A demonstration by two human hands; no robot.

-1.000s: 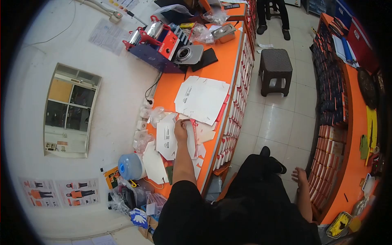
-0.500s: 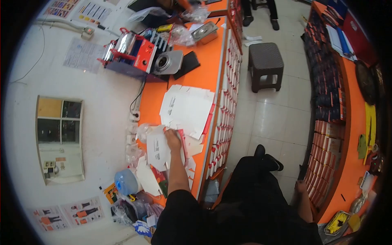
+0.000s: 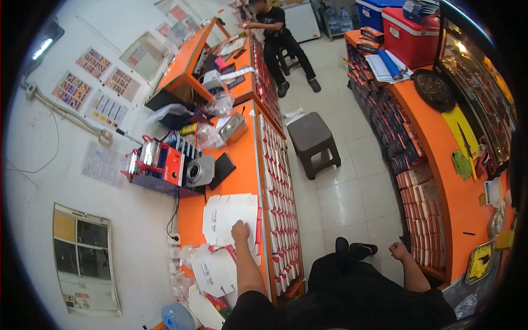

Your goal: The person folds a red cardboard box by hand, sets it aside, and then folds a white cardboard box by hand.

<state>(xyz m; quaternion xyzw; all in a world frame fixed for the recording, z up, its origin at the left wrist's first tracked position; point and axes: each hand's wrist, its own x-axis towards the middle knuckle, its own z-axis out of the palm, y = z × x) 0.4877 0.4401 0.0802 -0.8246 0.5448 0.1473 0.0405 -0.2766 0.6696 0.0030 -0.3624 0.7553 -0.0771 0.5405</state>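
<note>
Flat white cardboard sheets lie on the orange counter at the left. My left hand (image 3: 240,231) rests, with its fingers curled, at the lower right part of the upper white sheet (image 3: 228,214); whether it grips the sheet is hidden. Just below it, another white sheet (image 3: 212,270) with small dark print lies at an angle, red-edged card beside it. My right hand (image 3: 398,251) hangs over the floor near the right shelf, fingers loosely bent and partly apart, with nothing in it.
A dark stool (image 3: 311,135) stands in the aisle. Another person (image 3: 275,38) sits at the far end. A red press machine (image 3: 173,166) is on the orange counter (image 3: 190,212). Stacked boxes (image 3: 421,220) fill the right shelf, below a red cooler (image 3: 407,36).
The view has tilted up, bringing the seated person and cooler into sight. My left hand has moved from the lower sheet to the upper one. My right hand has come further into view.
</note>
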